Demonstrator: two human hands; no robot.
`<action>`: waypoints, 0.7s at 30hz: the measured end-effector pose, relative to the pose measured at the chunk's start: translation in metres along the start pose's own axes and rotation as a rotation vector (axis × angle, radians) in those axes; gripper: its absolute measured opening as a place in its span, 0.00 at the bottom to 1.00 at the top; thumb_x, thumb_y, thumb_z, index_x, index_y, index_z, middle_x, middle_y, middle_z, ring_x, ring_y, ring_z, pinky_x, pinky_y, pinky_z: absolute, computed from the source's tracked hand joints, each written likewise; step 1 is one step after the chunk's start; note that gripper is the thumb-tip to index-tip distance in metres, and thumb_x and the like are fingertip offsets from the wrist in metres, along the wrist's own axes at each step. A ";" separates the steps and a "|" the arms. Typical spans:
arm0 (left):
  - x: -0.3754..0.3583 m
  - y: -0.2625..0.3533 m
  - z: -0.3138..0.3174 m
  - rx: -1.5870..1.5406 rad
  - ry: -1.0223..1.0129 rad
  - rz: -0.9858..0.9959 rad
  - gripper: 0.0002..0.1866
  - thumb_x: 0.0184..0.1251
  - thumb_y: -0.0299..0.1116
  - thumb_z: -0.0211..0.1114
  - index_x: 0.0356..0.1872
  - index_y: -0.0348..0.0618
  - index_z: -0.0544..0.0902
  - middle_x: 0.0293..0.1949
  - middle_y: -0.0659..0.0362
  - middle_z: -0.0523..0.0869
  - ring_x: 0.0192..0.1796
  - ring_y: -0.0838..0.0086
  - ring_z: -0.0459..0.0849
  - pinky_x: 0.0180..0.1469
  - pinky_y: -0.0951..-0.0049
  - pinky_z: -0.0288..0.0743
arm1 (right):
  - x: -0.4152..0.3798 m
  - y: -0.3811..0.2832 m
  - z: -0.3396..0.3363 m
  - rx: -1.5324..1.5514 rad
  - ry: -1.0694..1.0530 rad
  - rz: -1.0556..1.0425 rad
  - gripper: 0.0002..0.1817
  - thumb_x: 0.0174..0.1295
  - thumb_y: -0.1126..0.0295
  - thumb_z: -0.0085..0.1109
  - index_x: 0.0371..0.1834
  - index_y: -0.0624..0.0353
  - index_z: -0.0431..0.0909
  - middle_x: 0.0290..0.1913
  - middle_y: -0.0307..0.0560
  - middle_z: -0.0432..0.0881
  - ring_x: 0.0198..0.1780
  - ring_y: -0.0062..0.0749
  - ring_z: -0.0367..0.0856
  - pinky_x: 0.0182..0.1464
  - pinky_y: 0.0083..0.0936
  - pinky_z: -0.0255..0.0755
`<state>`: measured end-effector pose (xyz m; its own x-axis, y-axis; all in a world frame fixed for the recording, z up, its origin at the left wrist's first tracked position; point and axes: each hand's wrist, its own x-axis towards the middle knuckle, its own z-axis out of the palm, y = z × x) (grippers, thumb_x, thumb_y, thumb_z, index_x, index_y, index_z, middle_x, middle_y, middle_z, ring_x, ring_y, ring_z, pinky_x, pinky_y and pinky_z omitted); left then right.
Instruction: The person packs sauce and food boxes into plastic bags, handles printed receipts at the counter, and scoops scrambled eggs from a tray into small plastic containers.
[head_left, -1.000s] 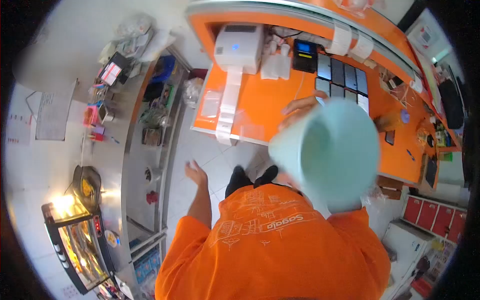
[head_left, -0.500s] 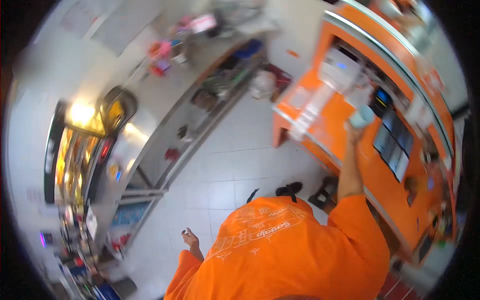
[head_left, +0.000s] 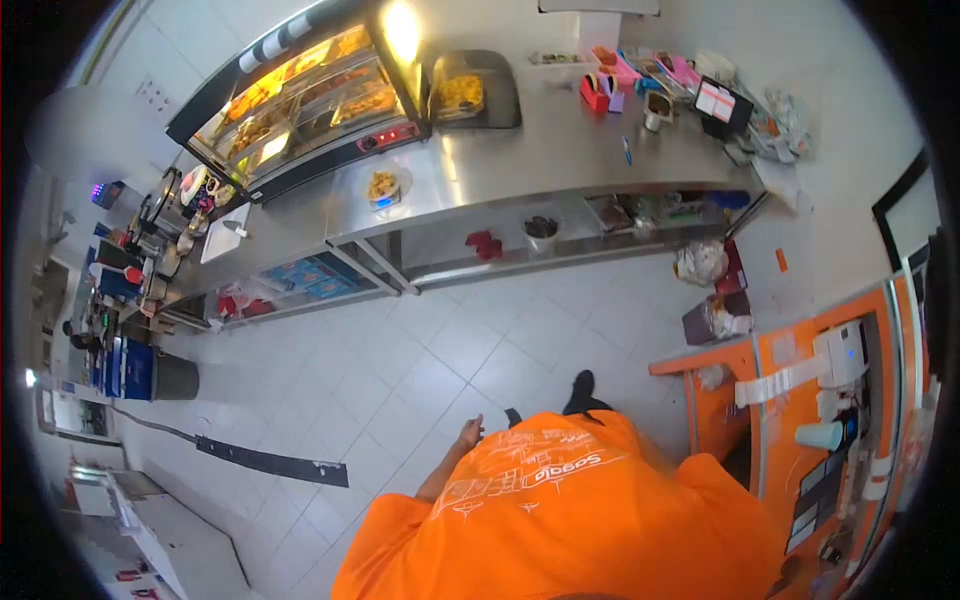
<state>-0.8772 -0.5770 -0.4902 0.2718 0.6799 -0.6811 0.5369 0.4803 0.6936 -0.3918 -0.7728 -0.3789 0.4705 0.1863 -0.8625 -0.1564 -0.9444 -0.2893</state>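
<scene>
My left hand (head_left: 470, 433) hangs above the tiled floor in front of my orange shirt (head_left: 560, 500). It holds nothing, and its fingers look loosely apart. My right hand is out of sight, hidden behind the shirt and sleeve on the right. On the orange counter (head_left: 725, 405) at the right is a pale blue-green cup (head_left: 819, 435), with no hand on it. Beside the cup lie dark flat panels (head_left: 818, 495). A white printer (head_left: 842, 355) with a long paper strip (head_left: 775, 387) sits farther along the counter.
A steel counter (head_left: 560, 165) runs along the far wall, bearing a lit food warmer (head_left: 310, 110), a plate of food (head_left: 383, 187) and a tablet (head_left: 720, 105). A grey bin (head_left: 177, 375) stands left. A black strip (head_left: 270, 462) lies on the floor.
My right hand was holding the cup over the orange counter; now the cup is there without it and the hand is hidden. The view has turned left towards the steel counter.
</scene>
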 end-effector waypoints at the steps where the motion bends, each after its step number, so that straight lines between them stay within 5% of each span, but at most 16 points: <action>1: 0.015 0.014 0.002 -0.030 -0.031 0.024 0.36 0.69 0.62 0.57 0.65 0.42 0.68 0.51 0.45 0.82 0.52 0.60 0.82 0.48 0.62 0.77 | -0.008 -0.031 0.006 -0.020 -0.264 0.044 0.36 0.67 0.41 0.49 0.68 0.58 0.66 0.57 0.52 0.80 0.55 0.44 0.79 0.57 0.44 0.70; 4: 0.036 0.094 -0.008 -0.197 -0.023 -0.161 0.36 0.68 0.61 0.58 0.66 0.43 0.68 0.54 0.49 0.82 0.54 0.62 0.81 0.51 0.58 0.76 | -0.014 -0.113 0.004 -0.040 -0.587 0.188 0.37 0.66 0.42 0.52 0.69 0.57 0.64 0.54 0.52 0.83 0.51 0.42 0.82 0.54 0.43 0.71; 5: 0.045 0.140 -0.016 -0.272 0.001 -0.256 0.36 0.68 0.61 0.58 0.65 0.43 0.68 0.54 0.51 0.82 0.55 0.62 0.81 0.52 0.56 0.76 | -0.003 -0.135 -0.002 0.008 -0.525 0.143 0.35 0.66 0.44 0.53 0.69 0.57 0.65 0.53 0.53 0.83 0.49 0.42 0.83 0.54 0.42 0.72; 10: 0.148 0.272 -0.065 -0.455 -0.015 -0.065 0.32 0.70 0.57 0.58 0.65 0.45 0.70 0.56 0.53 0.83 0.55 0.65 0.82 0.56 0.56 0.74 | 0.079 -0.232 0.003 0.255 -0.044 -0.219 0.30 0.66 0.51 0.56 0.64 0.60 0.71 0.51 0.54 0.84 0.46 0.39 0.83 0.48 0.37 0.75; 13: 0.198 0.361 -0.092 -0.618 -0.036 0.058 0.29 0.72 0.53 0.56 0.65 0.46 0.70 0.56 0.52 0.83 0.55 0.65 0.84 0.57 0.62 0.74 | 0.095 -0.304 0.014 0.225 -0.139 -0.204 0.26 0.66 0.55 0.56 0.61 0.61 0.74 0.48 0.51 0.85 0.43 0.36 0.83 0.43 0.31 0.76; 15: 0.227 0.432 -0.108 -0.656 -0.041 0.169 0.28 0.73 0.55 0.55 0.63 0.47 0.71 0.53 0.56 0.85 0.55 0.68 0.84 0.54 0.62 0.75 | 0.164 -0.340 0.015 -0.113 -0.345 -0.686 0.25 0.67 0.56 0.56 0.60 0.61 0.74 0.46 0.47 0.85 0.40 0.35 0.83 0.41 0.29 0.76; 17: 0.258 0.496 -0.122 -0.682 -0.033 0.261 0.29 0.74 0.56 0.53 0.66 0.46 0.69 0.60 0.54 0.81 0.62 0.66 0.80 0.61 0.62 0.72 | 0.193 -0.384 0.026 -0.141 -0.447 -0.612 0.24 0.66 0.57 0.57 0.60 0.59 0.74 0.45 0.46 0.85 0.40 0.35 0.83 0.42 0.29 0.76; 21: 0.357 0.586 -0.139 -1.022 -0.082 0.260 0.35 0.76 0.59 0.48 0.73 0.47 0.59 0.72 0.52 0.66 0.74 0.64 0.64 0.74 0.59 0.56 | 0.121 -0.516 0.001 -0.110 -0.340 -0.367 0.20 0.65 0.55 0.61 0.57 0.51 0.78 0.36 0.45 0.84 0.38 0.34 0.84 0.39 0.31 0.78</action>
<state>-0.5769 0.0243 -0.2948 0.3551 0.8079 -0.4704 -0.4628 0.5891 0.6624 -0.2551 -0.2624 -0.3342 0.1648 0.5712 -0.8041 0.0670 -0.8198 -0.5687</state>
